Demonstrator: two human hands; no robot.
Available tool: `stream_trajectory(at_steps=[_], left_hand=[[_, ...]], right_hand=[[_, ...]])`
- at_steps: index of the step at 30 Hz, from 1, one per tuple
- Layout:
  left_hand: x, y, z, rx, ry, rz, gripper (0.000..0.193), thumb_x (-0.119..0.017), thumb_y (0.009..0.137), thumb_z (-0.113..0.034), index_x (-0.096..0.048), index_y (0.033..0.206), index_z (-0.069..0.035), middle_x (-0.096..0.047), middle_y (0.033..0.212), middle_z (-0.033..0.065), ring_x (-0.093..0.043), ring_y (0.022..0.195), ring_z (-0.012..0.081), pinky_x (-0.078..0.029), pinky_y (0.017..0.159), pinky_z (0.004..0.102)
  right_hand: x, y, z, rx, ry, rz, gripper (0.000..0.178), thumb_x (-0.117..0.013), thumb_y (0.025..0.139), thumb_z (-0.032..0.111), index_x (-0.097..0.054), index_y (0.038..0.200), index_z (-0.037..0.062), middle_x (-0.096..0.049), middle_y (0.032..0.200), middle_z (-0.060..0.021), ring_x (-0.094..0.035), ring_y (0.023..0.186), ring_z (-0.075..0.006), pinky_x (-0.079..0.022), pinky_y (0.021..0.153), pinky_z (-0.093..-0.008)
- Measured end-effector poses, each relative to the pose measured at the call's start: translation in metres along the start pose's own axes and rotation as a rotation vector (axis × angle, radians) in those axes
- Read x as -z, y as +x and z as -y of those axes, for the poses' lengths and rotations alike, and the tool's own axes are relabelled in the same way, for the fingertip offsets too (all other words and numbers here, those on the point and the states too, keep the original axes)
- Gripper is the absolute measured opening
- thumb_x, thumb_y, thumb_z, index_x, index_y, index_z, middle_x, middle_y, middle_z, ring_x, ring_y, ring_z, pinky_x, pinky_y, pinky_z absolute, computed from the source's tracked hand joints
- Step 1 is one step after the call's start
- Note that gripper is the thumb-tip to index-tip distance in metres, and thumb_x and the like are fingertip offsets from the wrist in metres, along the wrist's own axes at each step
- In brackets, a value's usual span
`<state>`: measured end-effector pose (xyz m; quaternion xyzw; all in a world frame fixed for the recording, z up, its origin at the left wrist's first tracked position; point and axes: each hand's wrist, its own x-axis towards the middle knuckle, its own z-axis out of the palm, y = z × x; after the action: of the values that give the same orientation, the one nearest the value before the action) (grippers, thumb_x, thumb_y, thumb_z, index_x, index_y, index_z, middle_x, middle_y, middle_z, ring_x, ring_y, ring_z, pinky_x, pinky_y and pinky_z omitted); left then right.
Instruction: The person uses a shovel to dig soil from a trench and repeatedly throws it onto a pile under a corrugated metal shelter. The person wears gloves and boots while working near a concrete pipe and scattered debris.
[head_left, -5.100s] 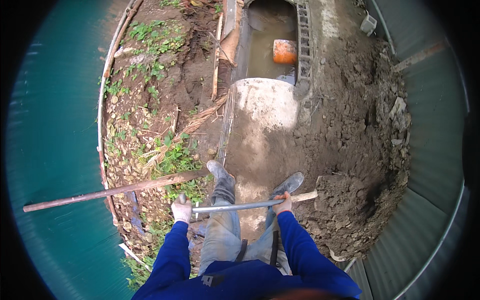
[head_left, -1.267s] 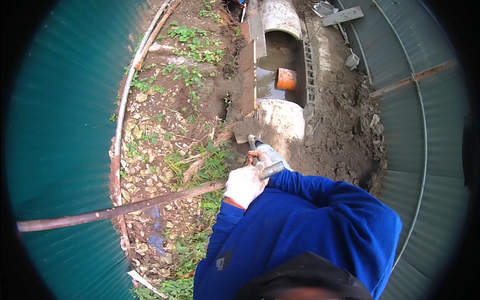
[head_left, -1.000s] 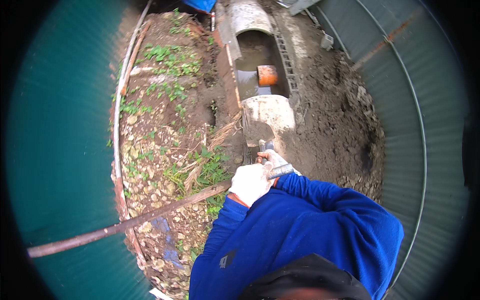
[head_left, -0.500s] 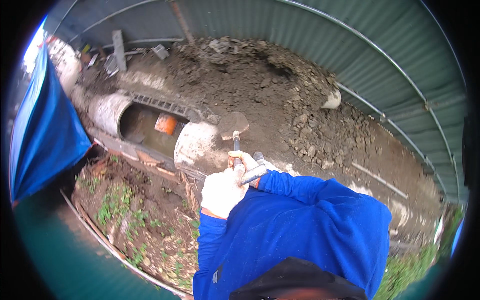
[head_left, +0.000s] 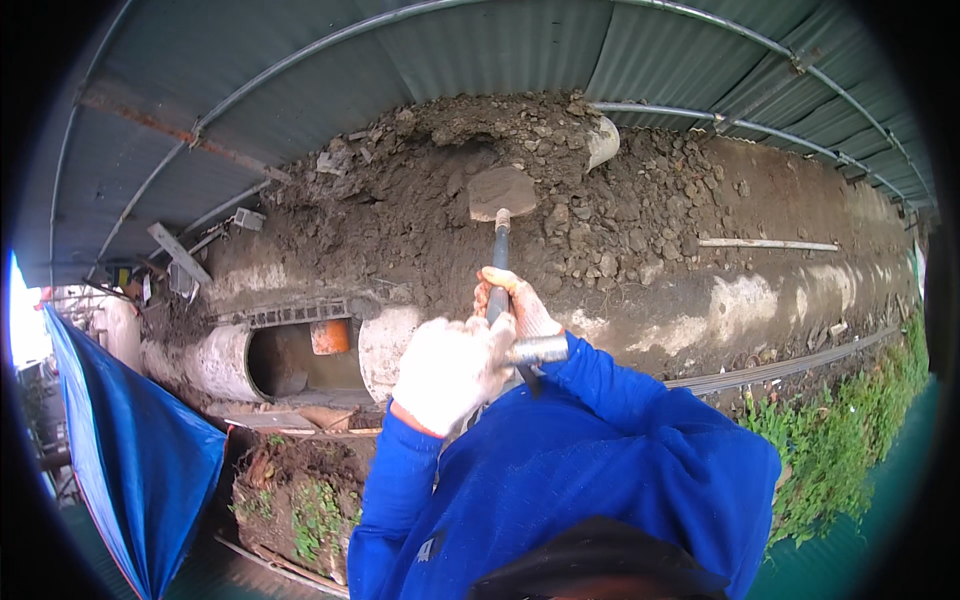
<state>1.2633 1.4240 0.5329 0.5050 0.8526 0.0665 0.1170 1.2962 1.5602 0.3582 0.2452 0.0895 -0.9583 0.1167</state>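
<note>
1. One shovel (head_left: 502, 243), its blade (head_left: 503, 190) at twelve o'clock.
2. Hands, two: left hand (head_left: 448, 375), right hand (head_left: 524, 303); both clenched round it.
3. One soil heap (head_left: 400, 200) obstructing the fence (head_left: 480, 50), twelve o'clock.
4. One orange cylinder (head_left: 330, 337), nine o'clock; one blue tarp (head_left: 145, 455), eight.

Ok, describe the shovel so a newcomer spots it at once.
Find the corrugated metal wall across the top, then the dark soil heap below it. The shovel stretches up from the person's gloved left hand and right hand to a broad, muddy blade seen against that heap. Unlike the pale pole lying to its right, it is held.
</note>
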Motion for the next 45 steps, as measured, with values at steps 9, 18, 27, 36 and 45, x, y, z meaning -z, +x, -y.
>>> stream_trajectory(at_steps=[9,18,27,36,45], left_hand=[[-0.056,0.139,0.106,-0.012,-0.076,-0.175,0.032,-0.075,0.080,-0.030,-0.075,0.109,-0.016,-0.075,0.089,0.0137,-0.074,0.083,0.0359,-0.059,0.073,0.0453],[-0.084,0.112,0.089,-0.226,-0.150,-0.175,0.017,-0.058,0.094,-0.020,-0.068,0.093,-0.006,-0.070,0.072,0.0156,-0.071,0.068,0.0358,-0.056,0.063,0.0471],[-0.149,0.047,0.121,0.184,-1.335,-0.469,0.065,-0.083,0.087,-0.020,-0.056,0.142,0.003,-0.073,0.120,0.0182,-0.075,0.096,0.0226,-0.061,0.086,0.0325],[-0.264,0.125,0.099,0.957,-2.808,-0.036,0.107,-0.079,0.089,-0.053,-0.020,0.157,0.004,-0.048,0.143,0.0290,-0.059,0.120,0.0397,-0.050,0.102,0.0572],[-0.256,0.245,0.017,0.418,-2.945,-0.293,0.026,-0.061,0.103,-0.030,-0.058,0.083,-0.014,-0.062,0.071,0.0025,-0.057,0.059,0.0198,-0.046,0.054,0.0351]], right_hand=[[0.042,0.051,0.097,0.102,-0.372,-0.130,0.031,-0.051,0.108,0.017,-0.056,0.135,0.0030,-0.071,0.113,-0.0174,-0.074,0.082,-0.0249,-0.065,0.074,-0.0436],[-0.068,-0.054,0.078,0.305,-2.618,-0.301,0.065,-0.079,0.081,0.021,-0.051,0.138,0.0064,-0.062,0.132,-0.0200,-0.066,0.120,-0.0316,-0.057,0.093,-0.0439],[-0.028,-0.039,0.051,0.442,-2.561,-0.707,0.030,-0.080,0.081,0.036,-0.068,0.097,0.0145,-0.073,0.082,-0.0113,-0.074,0.083,-0.0338,-0.058,0.073,-0.0482],[-0.032,-0.030,0.027,0.443,-2.517,-0.781,0.029,-0.082,0.079,0.031,-0.076,0.104,0.0174,-0.076,0.088,-0.0105,-0.075,0.086,-0.0322,-0.058,0.077,-0.0454],[-0.100,-0.117,0.093,0.808,-2.373,-0.685,0.035,-0.081,0.083,0.048,-0.070,0.089,0.0147,-0.070,0.073,-0.0123,-0.072,0.073,-0.0353,-0.056,0.067,-0.0457]])
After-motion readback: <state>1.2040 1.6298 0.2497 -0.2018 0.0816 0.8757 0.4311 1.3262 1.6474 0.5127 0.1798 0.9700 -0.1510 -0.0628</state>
